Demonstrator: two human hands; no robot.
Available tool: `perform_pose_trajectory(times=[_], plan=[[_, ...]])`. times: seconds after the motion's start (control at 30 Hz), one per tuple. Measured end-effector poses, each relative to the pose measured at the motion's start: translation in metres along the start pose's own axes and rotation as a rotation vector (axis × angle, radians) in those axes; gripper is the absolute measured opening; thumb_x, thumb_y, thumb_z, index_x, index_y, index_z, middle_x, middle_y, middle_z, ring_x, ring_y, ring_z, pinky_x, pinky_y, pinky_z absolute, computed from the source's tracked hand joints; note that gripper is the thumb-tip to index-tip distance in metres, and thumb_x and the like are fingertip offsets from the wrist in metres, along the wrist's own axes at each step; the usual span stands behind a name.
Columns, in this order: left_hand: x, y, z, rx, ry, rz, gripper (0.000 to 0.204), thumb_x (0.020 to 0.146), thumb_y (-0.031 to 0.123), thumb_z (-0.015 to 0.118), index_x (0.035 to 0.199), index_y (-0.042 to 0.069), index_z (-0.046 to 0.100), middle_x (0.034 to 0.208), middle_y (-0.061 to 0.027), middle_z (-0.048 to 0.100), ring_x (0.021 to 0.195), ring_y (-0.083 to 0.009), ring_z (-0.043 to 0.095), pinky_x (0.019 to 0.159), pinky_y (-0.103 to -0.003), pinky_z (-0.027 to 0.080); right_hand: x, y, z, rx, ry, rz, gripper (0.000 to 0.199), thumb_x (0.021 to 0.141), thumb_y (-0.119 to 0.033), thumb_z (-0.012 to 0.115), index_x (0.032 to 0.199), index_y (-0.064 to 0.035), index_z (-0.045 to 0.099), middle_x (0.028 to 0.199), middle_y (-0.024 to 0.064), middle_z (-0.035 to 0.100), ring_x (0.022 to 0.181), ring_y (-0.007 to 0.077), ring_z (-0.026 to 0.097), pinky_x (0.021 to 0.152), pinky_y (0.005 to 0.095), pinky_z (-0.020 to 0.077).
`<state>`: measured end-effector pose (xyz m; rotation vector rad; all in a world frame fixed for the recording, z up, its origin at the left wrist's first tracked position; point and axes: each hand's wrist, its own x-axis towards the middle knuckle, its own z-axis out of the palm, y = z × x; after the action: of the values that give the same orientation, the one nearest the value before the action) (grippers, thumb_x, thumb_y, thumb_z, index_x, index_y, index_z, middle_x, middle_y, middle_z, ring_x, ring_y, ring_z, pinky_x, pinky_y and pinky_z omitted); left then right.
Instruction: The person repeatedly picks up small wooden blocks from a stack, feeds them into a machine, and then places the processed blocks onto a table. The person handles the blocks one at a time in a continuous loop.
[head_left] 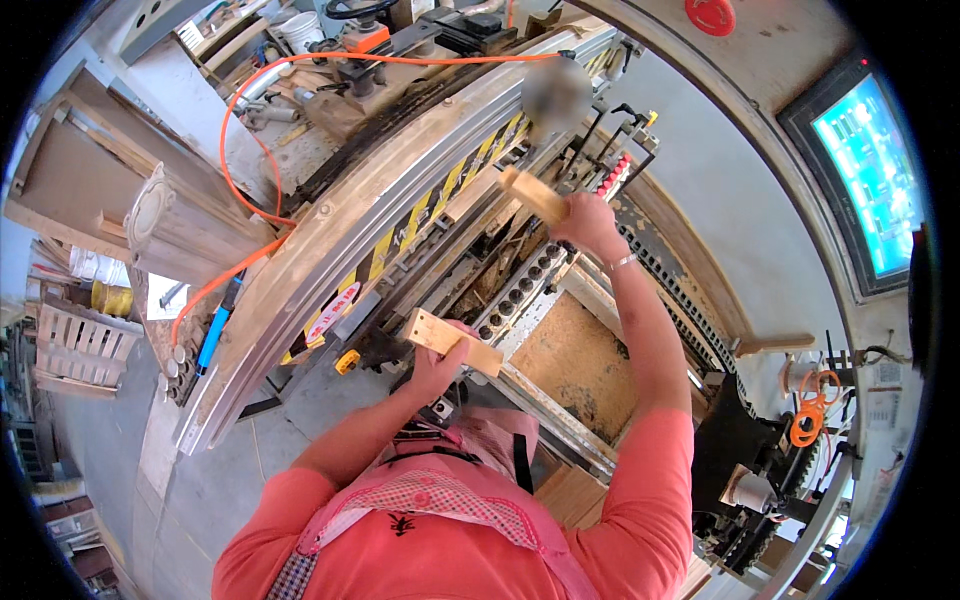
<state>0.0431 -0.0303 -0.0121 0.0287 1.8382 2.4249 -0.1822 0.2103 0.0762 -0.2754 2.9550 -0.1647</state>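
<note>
My left hand (438,366) is closed around a short pale wooden block (470,348), held low in front of my body; small dark holes show near its left end. Farther out and to the right, my right hand (588,226) grips a second wooden block (532,194), which points up and to the left over the machine. Beneath and between the hands runs the machine's bed, with a row of round black cups (517,294) along a metal rail. Wood scraps (492,262) lie in the trough beside that rail. The fingertips of my right hand are partly hidden.
A long machine beam (330,215) with a yellow-black striped strip crosses on the left. An orange hose (228,150) loops over it. Sawdust covers a panel (575,365) near my right forearm. A lit screen (868,170) and a red button (710,14) are at right.
</note>
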Motion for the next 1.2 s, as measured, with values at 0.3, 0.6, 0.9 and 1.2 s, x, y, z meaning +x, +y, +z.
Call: perform_pose_trajectory(times=[0.3,0.6,0.9,1.2], plan=[[-0.003,0.003,0.004,0.095,-0.041,0.023,0.015,0.084,0.001,0.052,0.099,0.001,0.052,0.092,-0.0069,0.058,0.083,-0.0119,0.056,0.074,-0.027,0.046,0.069,-0.003,0.033,-0.056,0.05,0.038,0.035,0.056,-0.028,0.072,0.076,-0.0005,0.067,0.082,0.0176,0.065,0.076,0.0299,0.064,0.067,0.0368,0.0536],[0.0,0.003,0.002,0.05,-0.042,0.017,0.015,0.084,0.004,0.052,0.099,0.0,0.052,0.093,-0.0081,0.058,0.083,-0.0127,0.056,0.075,-0.027,0.046,0.052,-0.004,0.027,0.013,0.067,-0.035,0.039,0.066,-0.037,0.068,0.082,-0.0014,0.067,0.081,0.0179,0.065,0.077,0.0303,0.064,0.068,0.038,0.0527],[0.0,0.01,0.002,0.087,-0.074,-0.023,0.015,0.086,0.006,0.051,0.1,0.002,0.051,0.094,-0.0067,0.057,0.084,-0.0117,0.055,0.075,-0.026,0.045,0.05,-0.005,0.028,-0.051,0.142,-0.051,0.045,0.07,-0.046,0.063,0.082,-0.0027,0.067,0.078,0.0184,0.065,0.074,0.0321,0.064,0.066,0.0393,0.0519],[0.002,0.001,0.0,0.079,-0.066,0.018,0.016,0.085,0.005,0.05,0.101,0.001,0.051,0.095,-0.0074,0.057,0.084,-0.0116,0.055,0.074,-0.027,0.045,0.055,-0.005,0.037,-0.021,0.158,-0.008,0.037,0.066,-0.037,0.069,0.077,-0.0022,0.066,0.079,0.0169,0.065,0.08,0.0314,0.064,0.071,0.039,0.052]])
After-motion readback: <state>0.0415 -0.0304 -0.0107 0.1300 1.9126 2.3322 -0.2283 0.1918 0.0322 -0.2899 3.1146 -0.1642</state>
